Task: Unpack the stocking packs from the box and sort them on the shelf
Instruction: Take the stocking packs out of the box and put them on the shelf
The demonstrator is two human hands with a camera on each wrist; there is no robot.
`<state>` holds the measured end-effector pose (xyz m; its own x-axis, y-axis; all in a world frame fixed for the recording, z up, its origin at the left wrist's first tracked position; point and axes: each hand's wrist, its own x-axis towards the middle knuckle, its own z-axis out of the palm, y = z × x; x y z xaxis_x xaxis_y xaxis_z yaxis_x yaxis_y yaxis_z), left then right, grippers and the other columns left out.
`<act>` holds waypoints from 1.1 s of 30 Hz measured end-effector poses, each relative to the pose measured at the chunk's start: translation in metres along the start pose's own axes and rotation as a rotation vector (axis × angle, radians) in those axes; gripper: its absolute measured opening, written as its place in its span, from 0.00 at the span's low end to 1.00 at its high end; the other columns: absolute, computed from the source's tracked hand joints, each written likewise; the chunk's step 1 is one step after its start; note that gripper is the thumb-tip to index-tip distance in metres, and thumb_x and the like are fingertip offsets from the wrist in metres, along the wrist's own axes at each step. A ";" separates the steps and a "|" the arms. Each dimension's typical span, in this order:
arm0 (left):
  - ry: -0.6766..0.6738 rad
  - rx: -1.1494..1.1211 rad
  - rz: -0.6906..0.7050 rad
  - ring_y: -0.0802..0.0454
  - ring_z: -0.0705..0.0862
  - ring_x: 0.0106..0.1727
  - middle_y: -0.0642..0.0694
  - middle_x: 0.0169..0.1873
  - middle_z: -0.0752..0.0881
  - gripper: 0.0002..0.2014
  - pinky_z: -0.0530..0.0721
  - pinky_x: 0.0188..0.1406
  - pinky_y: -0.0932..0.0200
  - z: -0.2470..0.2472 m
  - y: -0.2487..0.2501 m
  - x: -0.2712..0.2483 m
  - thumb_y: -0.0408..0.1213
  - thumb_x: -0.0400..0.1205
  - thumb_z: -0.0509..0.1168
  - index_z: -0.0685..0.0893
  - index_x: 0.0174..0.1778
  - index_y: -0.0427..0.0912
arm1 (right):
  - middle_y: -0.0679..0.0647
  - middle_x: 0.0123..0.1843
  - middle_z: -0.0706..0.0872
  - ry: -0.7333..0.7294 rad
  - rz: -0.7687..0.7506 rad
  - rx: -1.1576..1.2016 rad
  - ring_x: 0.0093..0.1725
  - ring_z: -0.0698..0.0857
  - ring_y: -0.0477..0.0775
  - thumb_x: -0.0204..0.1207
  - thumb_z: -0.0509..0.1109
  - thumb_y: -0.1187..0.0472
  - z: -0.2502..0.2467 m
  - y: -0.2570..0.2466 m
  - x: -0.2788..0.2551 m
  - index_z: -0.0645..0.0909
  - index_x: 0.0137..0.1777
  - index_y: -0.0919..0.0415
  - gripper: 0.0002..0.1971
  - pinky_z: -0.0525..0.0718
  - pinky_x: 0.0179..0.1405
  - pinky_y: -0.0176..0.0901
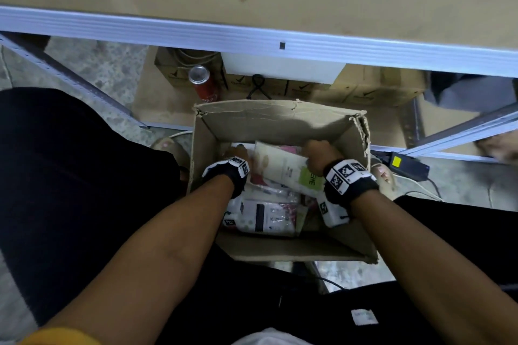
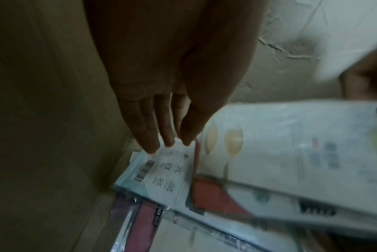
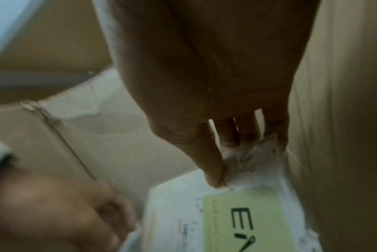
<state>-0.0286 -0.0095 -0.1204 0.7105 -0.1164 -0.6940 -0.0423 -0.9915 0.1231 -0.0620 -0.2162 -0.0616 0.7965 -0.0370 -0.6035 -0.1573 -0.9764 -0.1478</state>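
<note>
While right fingers (image 3: 215, 163) pinch a cream pack (image 1: 286, 168), straight left fingers (image 2: 148, 136) touch a boxed pack (image 2: 161, 172).

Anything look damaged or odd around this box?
Yes. The cardboard box is torn and frayed at its far right corner and rim. A red soda can stands among the stored cartons beneath the shelf, an odd spot.

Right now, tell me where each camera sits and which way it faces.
Head: worn on the head, looking down into the cardboard box; both forearms show.
Left wrist: faces along the left hand, fingertips on a barcode pack.
Right wrist: faces along the right hand gripping the green-label pack.
All share that pack.
</note>
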 end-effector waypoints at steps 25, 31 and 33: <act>0.050 0.233 0.200 0.35 0.72 0.76 0.35 0.70 0.78 0.17 0.75 0.71 0.42 0.025 -0.006 0.020 0.28 0.84 0.60 0.79 0.69 0.37 | 0.58 0.50 0.84 0.236 -0.232 -0.182 0.38 0.72 0.56 0.76 0.70 0.63 -0.120 -0.017 -0.055 0.63 0.49 0.51 0.16 0.68 0.34 0.47; -0.119 -0.113 0.191 0.40 0.85 0.63 0.38 0.61 0.87 0.11 0.81 0.57 0.59 0.016 -0.012 0.013 0.30 0.82 0.69 0.86 0.60 0.38 | 0.52 0.40 0.75 0.221 -0.233 -0.172 0.31 0.70 0.51 0.77 0.68 0.65 -0.121 -0.017 -0.048 0.65 0.48 0.53 0.13 0.62 0.25 0.43; -0.127 -0.209 0.194 0.49 0.85 0.60 0.43 0.61 0.88 0.12 0.76 0.54 0.69 0.013 -0.012 0.012 0.29 0.81 0.71 0.88 0.60 0.39 | 0.52 0.41 0.74 0.209 -0.228 -0.147 0.35 0.73 0.55 0.77 0.68 0.65 -0.121 -0.017 -0.048 0.66 0.48 0.53 0.11 0.66 0.30 0.44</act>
<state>-0.0293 0.0002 -0.1394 0.6097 -0.3214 -0.7245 -0.0136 -0.9182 0.3959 -0.0268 -0.2235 0.0650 0.9063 0.1580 -0.3919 0.1125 -0.9842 -0.1368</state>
